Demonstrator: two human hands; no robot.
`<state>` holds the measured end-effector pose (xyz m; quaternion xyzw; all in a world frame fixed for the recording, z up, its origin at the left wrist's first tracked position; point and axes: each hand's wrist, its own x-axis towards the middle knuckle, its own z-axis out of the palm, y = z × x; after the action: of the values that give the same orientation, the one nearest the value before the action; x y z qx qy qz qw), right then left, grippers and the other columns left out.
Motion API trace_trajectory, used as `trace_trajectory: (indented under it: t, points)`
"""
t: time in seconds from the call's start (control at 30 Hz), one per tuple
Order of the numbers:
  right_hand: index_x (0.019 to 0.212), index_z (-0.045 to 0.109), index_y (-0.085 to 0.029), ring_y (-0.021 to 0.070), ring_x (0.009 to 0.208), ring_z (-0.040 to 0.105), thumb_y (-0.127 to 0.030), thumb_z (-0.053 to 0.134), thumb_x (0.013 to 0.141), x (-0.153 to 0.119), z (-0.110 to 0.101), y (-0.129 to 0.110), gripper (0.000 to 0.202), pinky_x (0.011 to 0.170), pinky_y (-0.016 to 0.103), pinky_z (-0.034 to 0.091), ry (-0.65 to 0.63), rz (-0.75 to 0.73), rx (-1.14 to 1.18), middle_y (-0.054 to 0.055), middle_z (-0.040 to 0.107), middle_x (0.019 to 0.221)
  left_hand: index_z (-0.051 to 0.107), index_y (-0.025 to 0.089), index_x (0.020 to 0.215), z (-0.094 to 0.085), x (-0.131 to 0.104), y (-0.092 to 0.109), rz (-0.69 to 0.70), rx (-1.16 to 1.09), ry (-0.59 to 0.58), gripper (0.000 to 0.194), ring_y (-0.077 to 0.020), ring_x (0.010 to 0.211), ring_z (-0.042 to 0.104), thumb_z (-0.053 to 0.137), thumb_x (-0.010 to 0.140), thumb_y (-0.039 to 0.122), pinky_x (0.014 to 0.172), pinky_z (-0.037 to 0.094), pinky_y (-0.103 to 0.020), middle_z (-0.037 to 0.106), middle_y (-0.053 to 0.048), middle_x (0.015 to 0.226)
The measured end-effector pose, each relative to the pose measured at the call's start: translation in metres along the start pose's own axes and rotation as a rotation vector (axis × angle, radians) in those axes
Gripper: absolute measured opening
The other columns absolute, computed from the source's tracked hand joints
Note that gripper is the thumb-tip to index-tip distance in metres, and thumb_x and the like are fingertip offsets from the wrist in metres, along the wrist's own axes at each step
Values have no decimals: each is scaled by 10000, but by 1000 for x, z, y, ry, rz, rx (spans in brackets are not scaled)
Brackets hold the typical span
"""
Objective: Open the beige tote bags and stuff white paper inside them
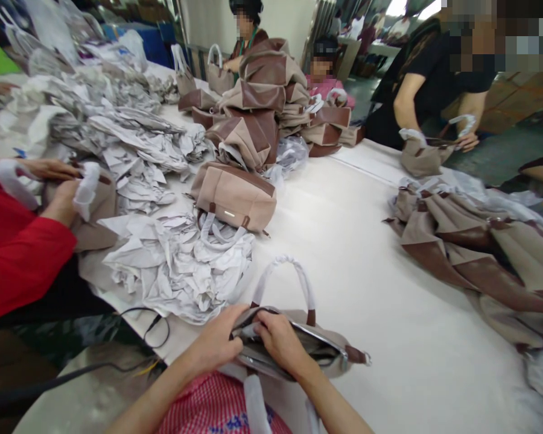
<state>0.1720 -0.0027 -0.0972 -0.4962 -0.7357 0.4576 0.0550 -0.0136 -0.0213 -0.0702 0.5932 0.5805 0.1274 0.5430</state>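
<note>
Nearest to us, at the table's near edge, lies a beige handbag point(298, 349) with its mouth gaping, and both of our hands are at that opening. Our left hand point(217, 340) is clamped on the near lip of the bag, thumb over the edge. Our right hand point(280, 340) is curled over the same lip just beside it, fingers tucked inside and closed on the lining. One wrapped handle point(286, 274) stands up in an arch behind our knuckles.

Left of the bag, a black cable point(154, 328) loops off the table point(366, 253) edge. Just beyond it spreads a heap of crumpled paper point(176, 265), and a filled handbag point(235, 196) lies on that heap's far side. At the far left, a person in a red sleeve point(22, 247) holds another bag in both hands.

To our right, well apart, flat empty bags point(470, 247) in beige and brown lie across the table. Farther back rises a pile of finished bags point(266, 102), with more paper point(117, 114) spread to its left. Beyond the table's far right corner, a person in black point(438, 72) handles a bag, and two more people sit behind the pile.
</note>
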Motion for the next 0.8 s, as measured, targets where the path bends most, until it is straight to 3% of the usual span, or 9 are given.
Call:
trace_trajectory:
  t: [0.2, 0.37, 0.43, 0.57, 0.63, 0.73, 0.8]
  points:
    - [826, 657, -149, 209, 861, 631, -60, 505, 814, 6, -4, 5, 176, 830, 331, 480, -12, 44, 200, 68, 691, 866, 493, 89, 1383, -2, 4, -6, -18, -44, -37, 820, -290, 1345, 473, 470, 569, 193, 1191, 300, -420, 540, -159, 1443]
    - [843, 637, -151, 172, 618, 624, -106, 467, 824, 8, -2, 12, 177, 539, 275, 512, -111, 155, 392, 42, 643, 799, 516, 133, 1349, 0, 6, -10, -7, -97, -33, 783, -283, 1314, 494, 474, 569, 183, 1169, 315, -412, 569, -127, 1412]
    - [843, 628, -153, 168, 584, 624, -120, 462, 827, 9, 1, 17, 170, 507, 271, 511, -137, 188, 455, 31, 625, 770, 540, 161, 1299, 1, 7, -9, 5, -90, -19, 732, -280, 1253, 531, 476, 569, 170, 1118, 364, -403, 608, -107, 1344]
    - [851, 619, -169, 168, 597, 632, -146, 466, 818, 11, 6, 24, 158, 527, 280, 528, -153, 236, 566, 14, 608, 742, 579, 206, 1093, 6, 5, 1, 29, 128, 28, 521, -250, 1033, 597, 473, 592, 106, 912, 460, -357, 648, -65, 1091]
    - [851, 605, -176, 171, 618, 629, -167, 476, 806, 12, 8, 26, 137, 546, 294, 543, -156, 254, 625, 8, 597, 740, 578, 206, 1052, 9, 3, 9, 50, 275, 43, 478, -256, 1065, 589, 458, 617, 46, 928, 451, -370, 613, -85, 1169]
    - [844, 580, -190, 172, 655, 610, -206, 501, 785, 11, 11, 30, 100, 573, 303, 548, -162, 259, 707, 1, 588, 742, 616, 210, 1070, 13, 2, 21, 23, 492, -24, 490, -299, 1132, 581, 425, 679, -17, 950, 449, -420, 553, -114, 1317]
    - [830, 558, -199, 169, 654, 588, -243, 531, 769, 10, 14, 34, 81, 568, 297, 532, -155, 265, 749, -11, 570, 722, 642, 222, 1125, 15, 4, 26, -22, 598, -71, 518, -330, 1100, 598, 423, 720, -17, 899, 472, -439, 575, -132, 1281]
